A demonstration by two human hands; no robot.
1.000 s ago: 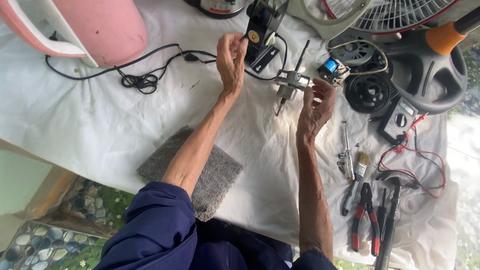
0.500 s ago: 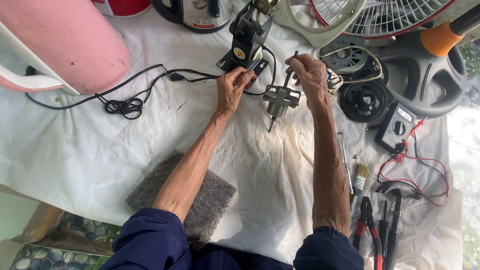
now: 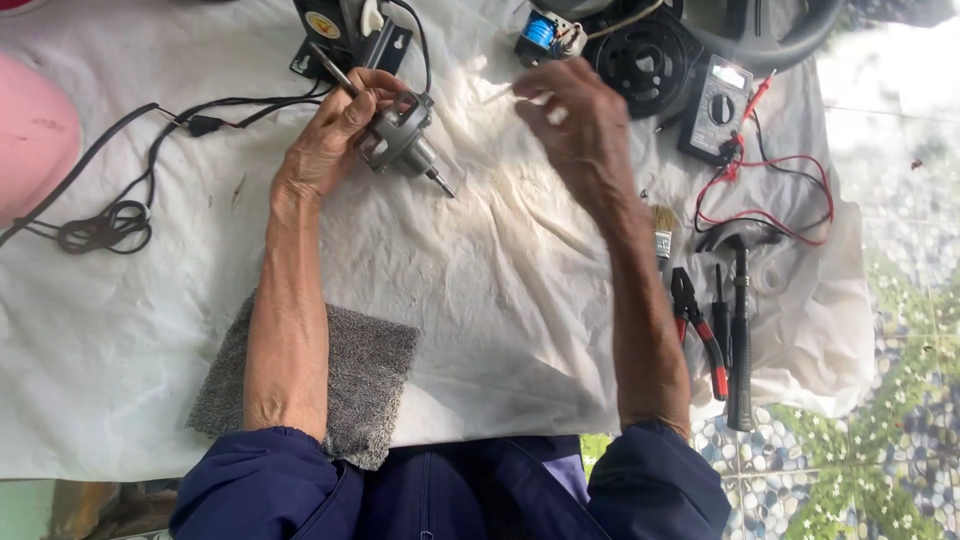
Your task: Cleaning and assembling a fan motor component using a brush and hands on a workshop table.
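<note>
Two hands work over a white cloth. Left hand grasps a small grey fan motor, fingers wrapped round its casing, shaft pointing beyond the fingertips. Right hand hovers apart, fingers loosely curled, holding nothing discernible. Judged step: motor inspection; next move needs a steady two-handed hold.

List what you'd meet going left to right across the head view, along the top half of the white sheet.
Coiled black cord → left hand gripping the small grey motor → right hand → black multimeter → red test leads.
</note>
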